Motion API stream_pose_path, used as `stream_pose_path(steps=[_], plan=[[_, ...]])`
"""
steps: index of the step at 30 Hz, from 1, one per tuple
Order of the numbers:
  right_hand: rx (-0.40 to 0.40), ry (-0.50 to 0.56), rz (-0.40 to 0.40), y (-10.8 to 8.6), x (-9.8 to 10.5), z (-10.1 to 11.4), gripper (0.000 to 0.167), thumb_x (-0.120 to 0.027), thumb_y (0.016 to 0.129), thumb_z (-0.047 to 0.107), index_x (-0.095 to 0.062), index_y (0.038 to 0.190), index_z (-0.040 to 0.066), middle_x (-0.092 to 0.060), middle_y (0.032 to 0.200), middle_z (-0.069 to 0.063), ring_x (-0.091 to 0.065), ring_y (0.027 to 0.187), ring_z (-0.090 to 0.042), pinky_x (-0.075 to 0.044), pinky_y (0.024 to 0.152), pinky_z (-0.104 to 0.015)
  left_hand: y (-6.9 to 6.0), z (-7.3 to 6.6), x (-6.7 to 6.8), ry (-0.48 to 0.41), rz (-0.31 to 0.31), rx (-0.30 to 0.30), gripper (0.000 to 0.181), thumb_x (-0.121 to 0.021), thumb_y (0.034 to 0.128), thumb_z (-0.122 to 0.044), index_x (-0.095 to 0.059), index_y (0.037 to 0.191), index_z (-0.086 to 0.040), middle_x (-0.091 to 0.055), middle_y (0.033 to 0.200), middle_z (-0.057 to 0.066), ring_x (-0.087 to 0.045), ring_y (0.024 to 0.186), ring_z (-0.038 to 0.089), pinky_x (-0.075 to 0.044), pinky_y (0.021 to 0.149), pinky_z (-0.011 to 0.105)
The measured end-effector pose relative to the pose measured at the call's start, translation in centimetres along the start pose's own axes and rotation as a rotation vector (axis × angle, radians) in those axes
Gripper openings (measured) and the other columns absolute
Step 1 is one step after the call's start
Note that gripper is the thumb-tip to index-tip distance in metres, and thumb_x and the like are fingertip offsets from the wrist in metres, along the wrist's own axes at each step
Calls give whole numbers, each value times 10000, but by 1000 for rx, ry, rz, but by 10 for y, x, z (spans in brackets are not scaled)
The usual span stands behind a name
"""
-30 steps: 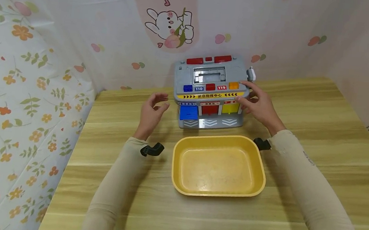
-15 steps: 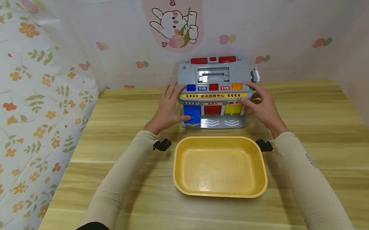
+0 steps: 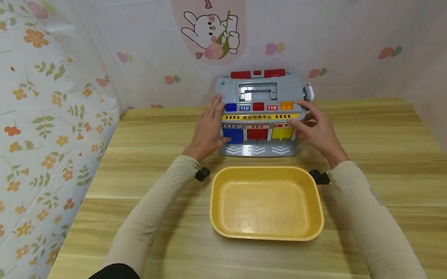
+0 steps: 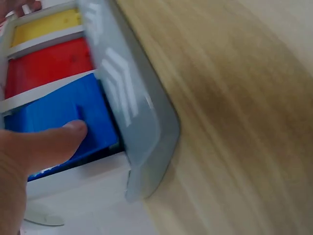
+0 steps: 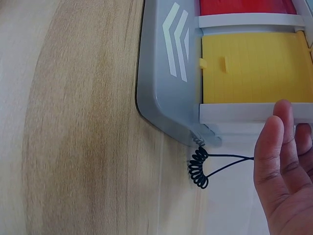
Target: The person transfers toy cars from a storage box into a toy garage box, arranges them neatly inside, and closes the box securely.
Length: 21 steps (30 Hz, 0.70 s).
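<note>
A grey toy emergency station point(image 3: 255, 111) stands against the cloth backdrop, with blue, red and yellow doors in front. My left hand point(image 3: 206, 131) lies along its left end. That hand's straight thumb point(image 4: 54, 142) presses on the blue door point(image 4: 90, 110), which sits slightly askew in its doorway. The red door point(image 4: 49, 66) and yellow door point(image 5: 254, 68) are flush in their frames. At the right end, my right hand point(image 3: 318, 133) grips the roof's corner, index finger on top near the orange light point(image 3: 287, 105) and thumb at the front edge.
A yellow plastic tub point(image 3: 264, 238) rests on the wooden table point(image 3: 142, 185) in front of the station. A coiled black cord point(image 5: 198, 169) hangs by the station's right end. Patterned cloth point(image 3: 145, 28) closes off the back and left.
My left hand has moved right and onto the station from beside it. The blue door, which stuck outward, has swung down and in under the thumb. My right hand has kept its hold.
</note>
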State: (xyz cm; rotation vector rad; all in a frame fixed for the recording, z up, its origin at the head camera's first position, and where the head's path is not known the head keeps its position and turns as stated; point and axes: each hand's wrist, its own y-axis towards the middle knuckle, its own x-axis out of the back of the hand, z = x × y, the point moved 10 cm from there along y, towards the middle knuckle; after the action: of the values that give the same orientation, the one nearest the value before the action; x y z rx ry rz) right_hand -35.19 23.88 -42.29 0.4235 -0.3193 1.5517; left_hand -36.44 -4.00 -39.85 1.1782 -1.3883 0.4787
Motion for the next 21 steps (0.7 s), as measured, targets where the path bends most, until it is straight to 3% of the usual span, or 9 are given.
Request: stream_pose_path(steps=[6,12,21], plan=[[-13,-9,-2,-2,1,0,613,-664,957,400,-419,1515,336,-508,1130,-78,-560,908,-223,-568,671,-178,-5,-10,6,97,-148,-120,1006,-937,690,-298,-376,1464,14,-389,1586,183,-334,1506,309,-325,1243,433],[-4,-19,-9,0,1,2,604,-662,954,421,-431,1506,342,-512,1139,-91,-571,905,-249,-564,673,-170,-7,-14,10,93,-288,-199,899,-946,678,-222,-464,1384,57,-511,1381,193,-473,1310,324,-387,1194,383],[-16,-20,20,-3,-4,-3,623,-662,954,415,-412,1519,333,-497,1175,-114,-559,932,-256,-574,686,-195,-10,-18,6,158,-330,-187,775,-920,712,-179,-505,1324,52,-525,1311,182,-488,1231,314,-431,1148,372]])
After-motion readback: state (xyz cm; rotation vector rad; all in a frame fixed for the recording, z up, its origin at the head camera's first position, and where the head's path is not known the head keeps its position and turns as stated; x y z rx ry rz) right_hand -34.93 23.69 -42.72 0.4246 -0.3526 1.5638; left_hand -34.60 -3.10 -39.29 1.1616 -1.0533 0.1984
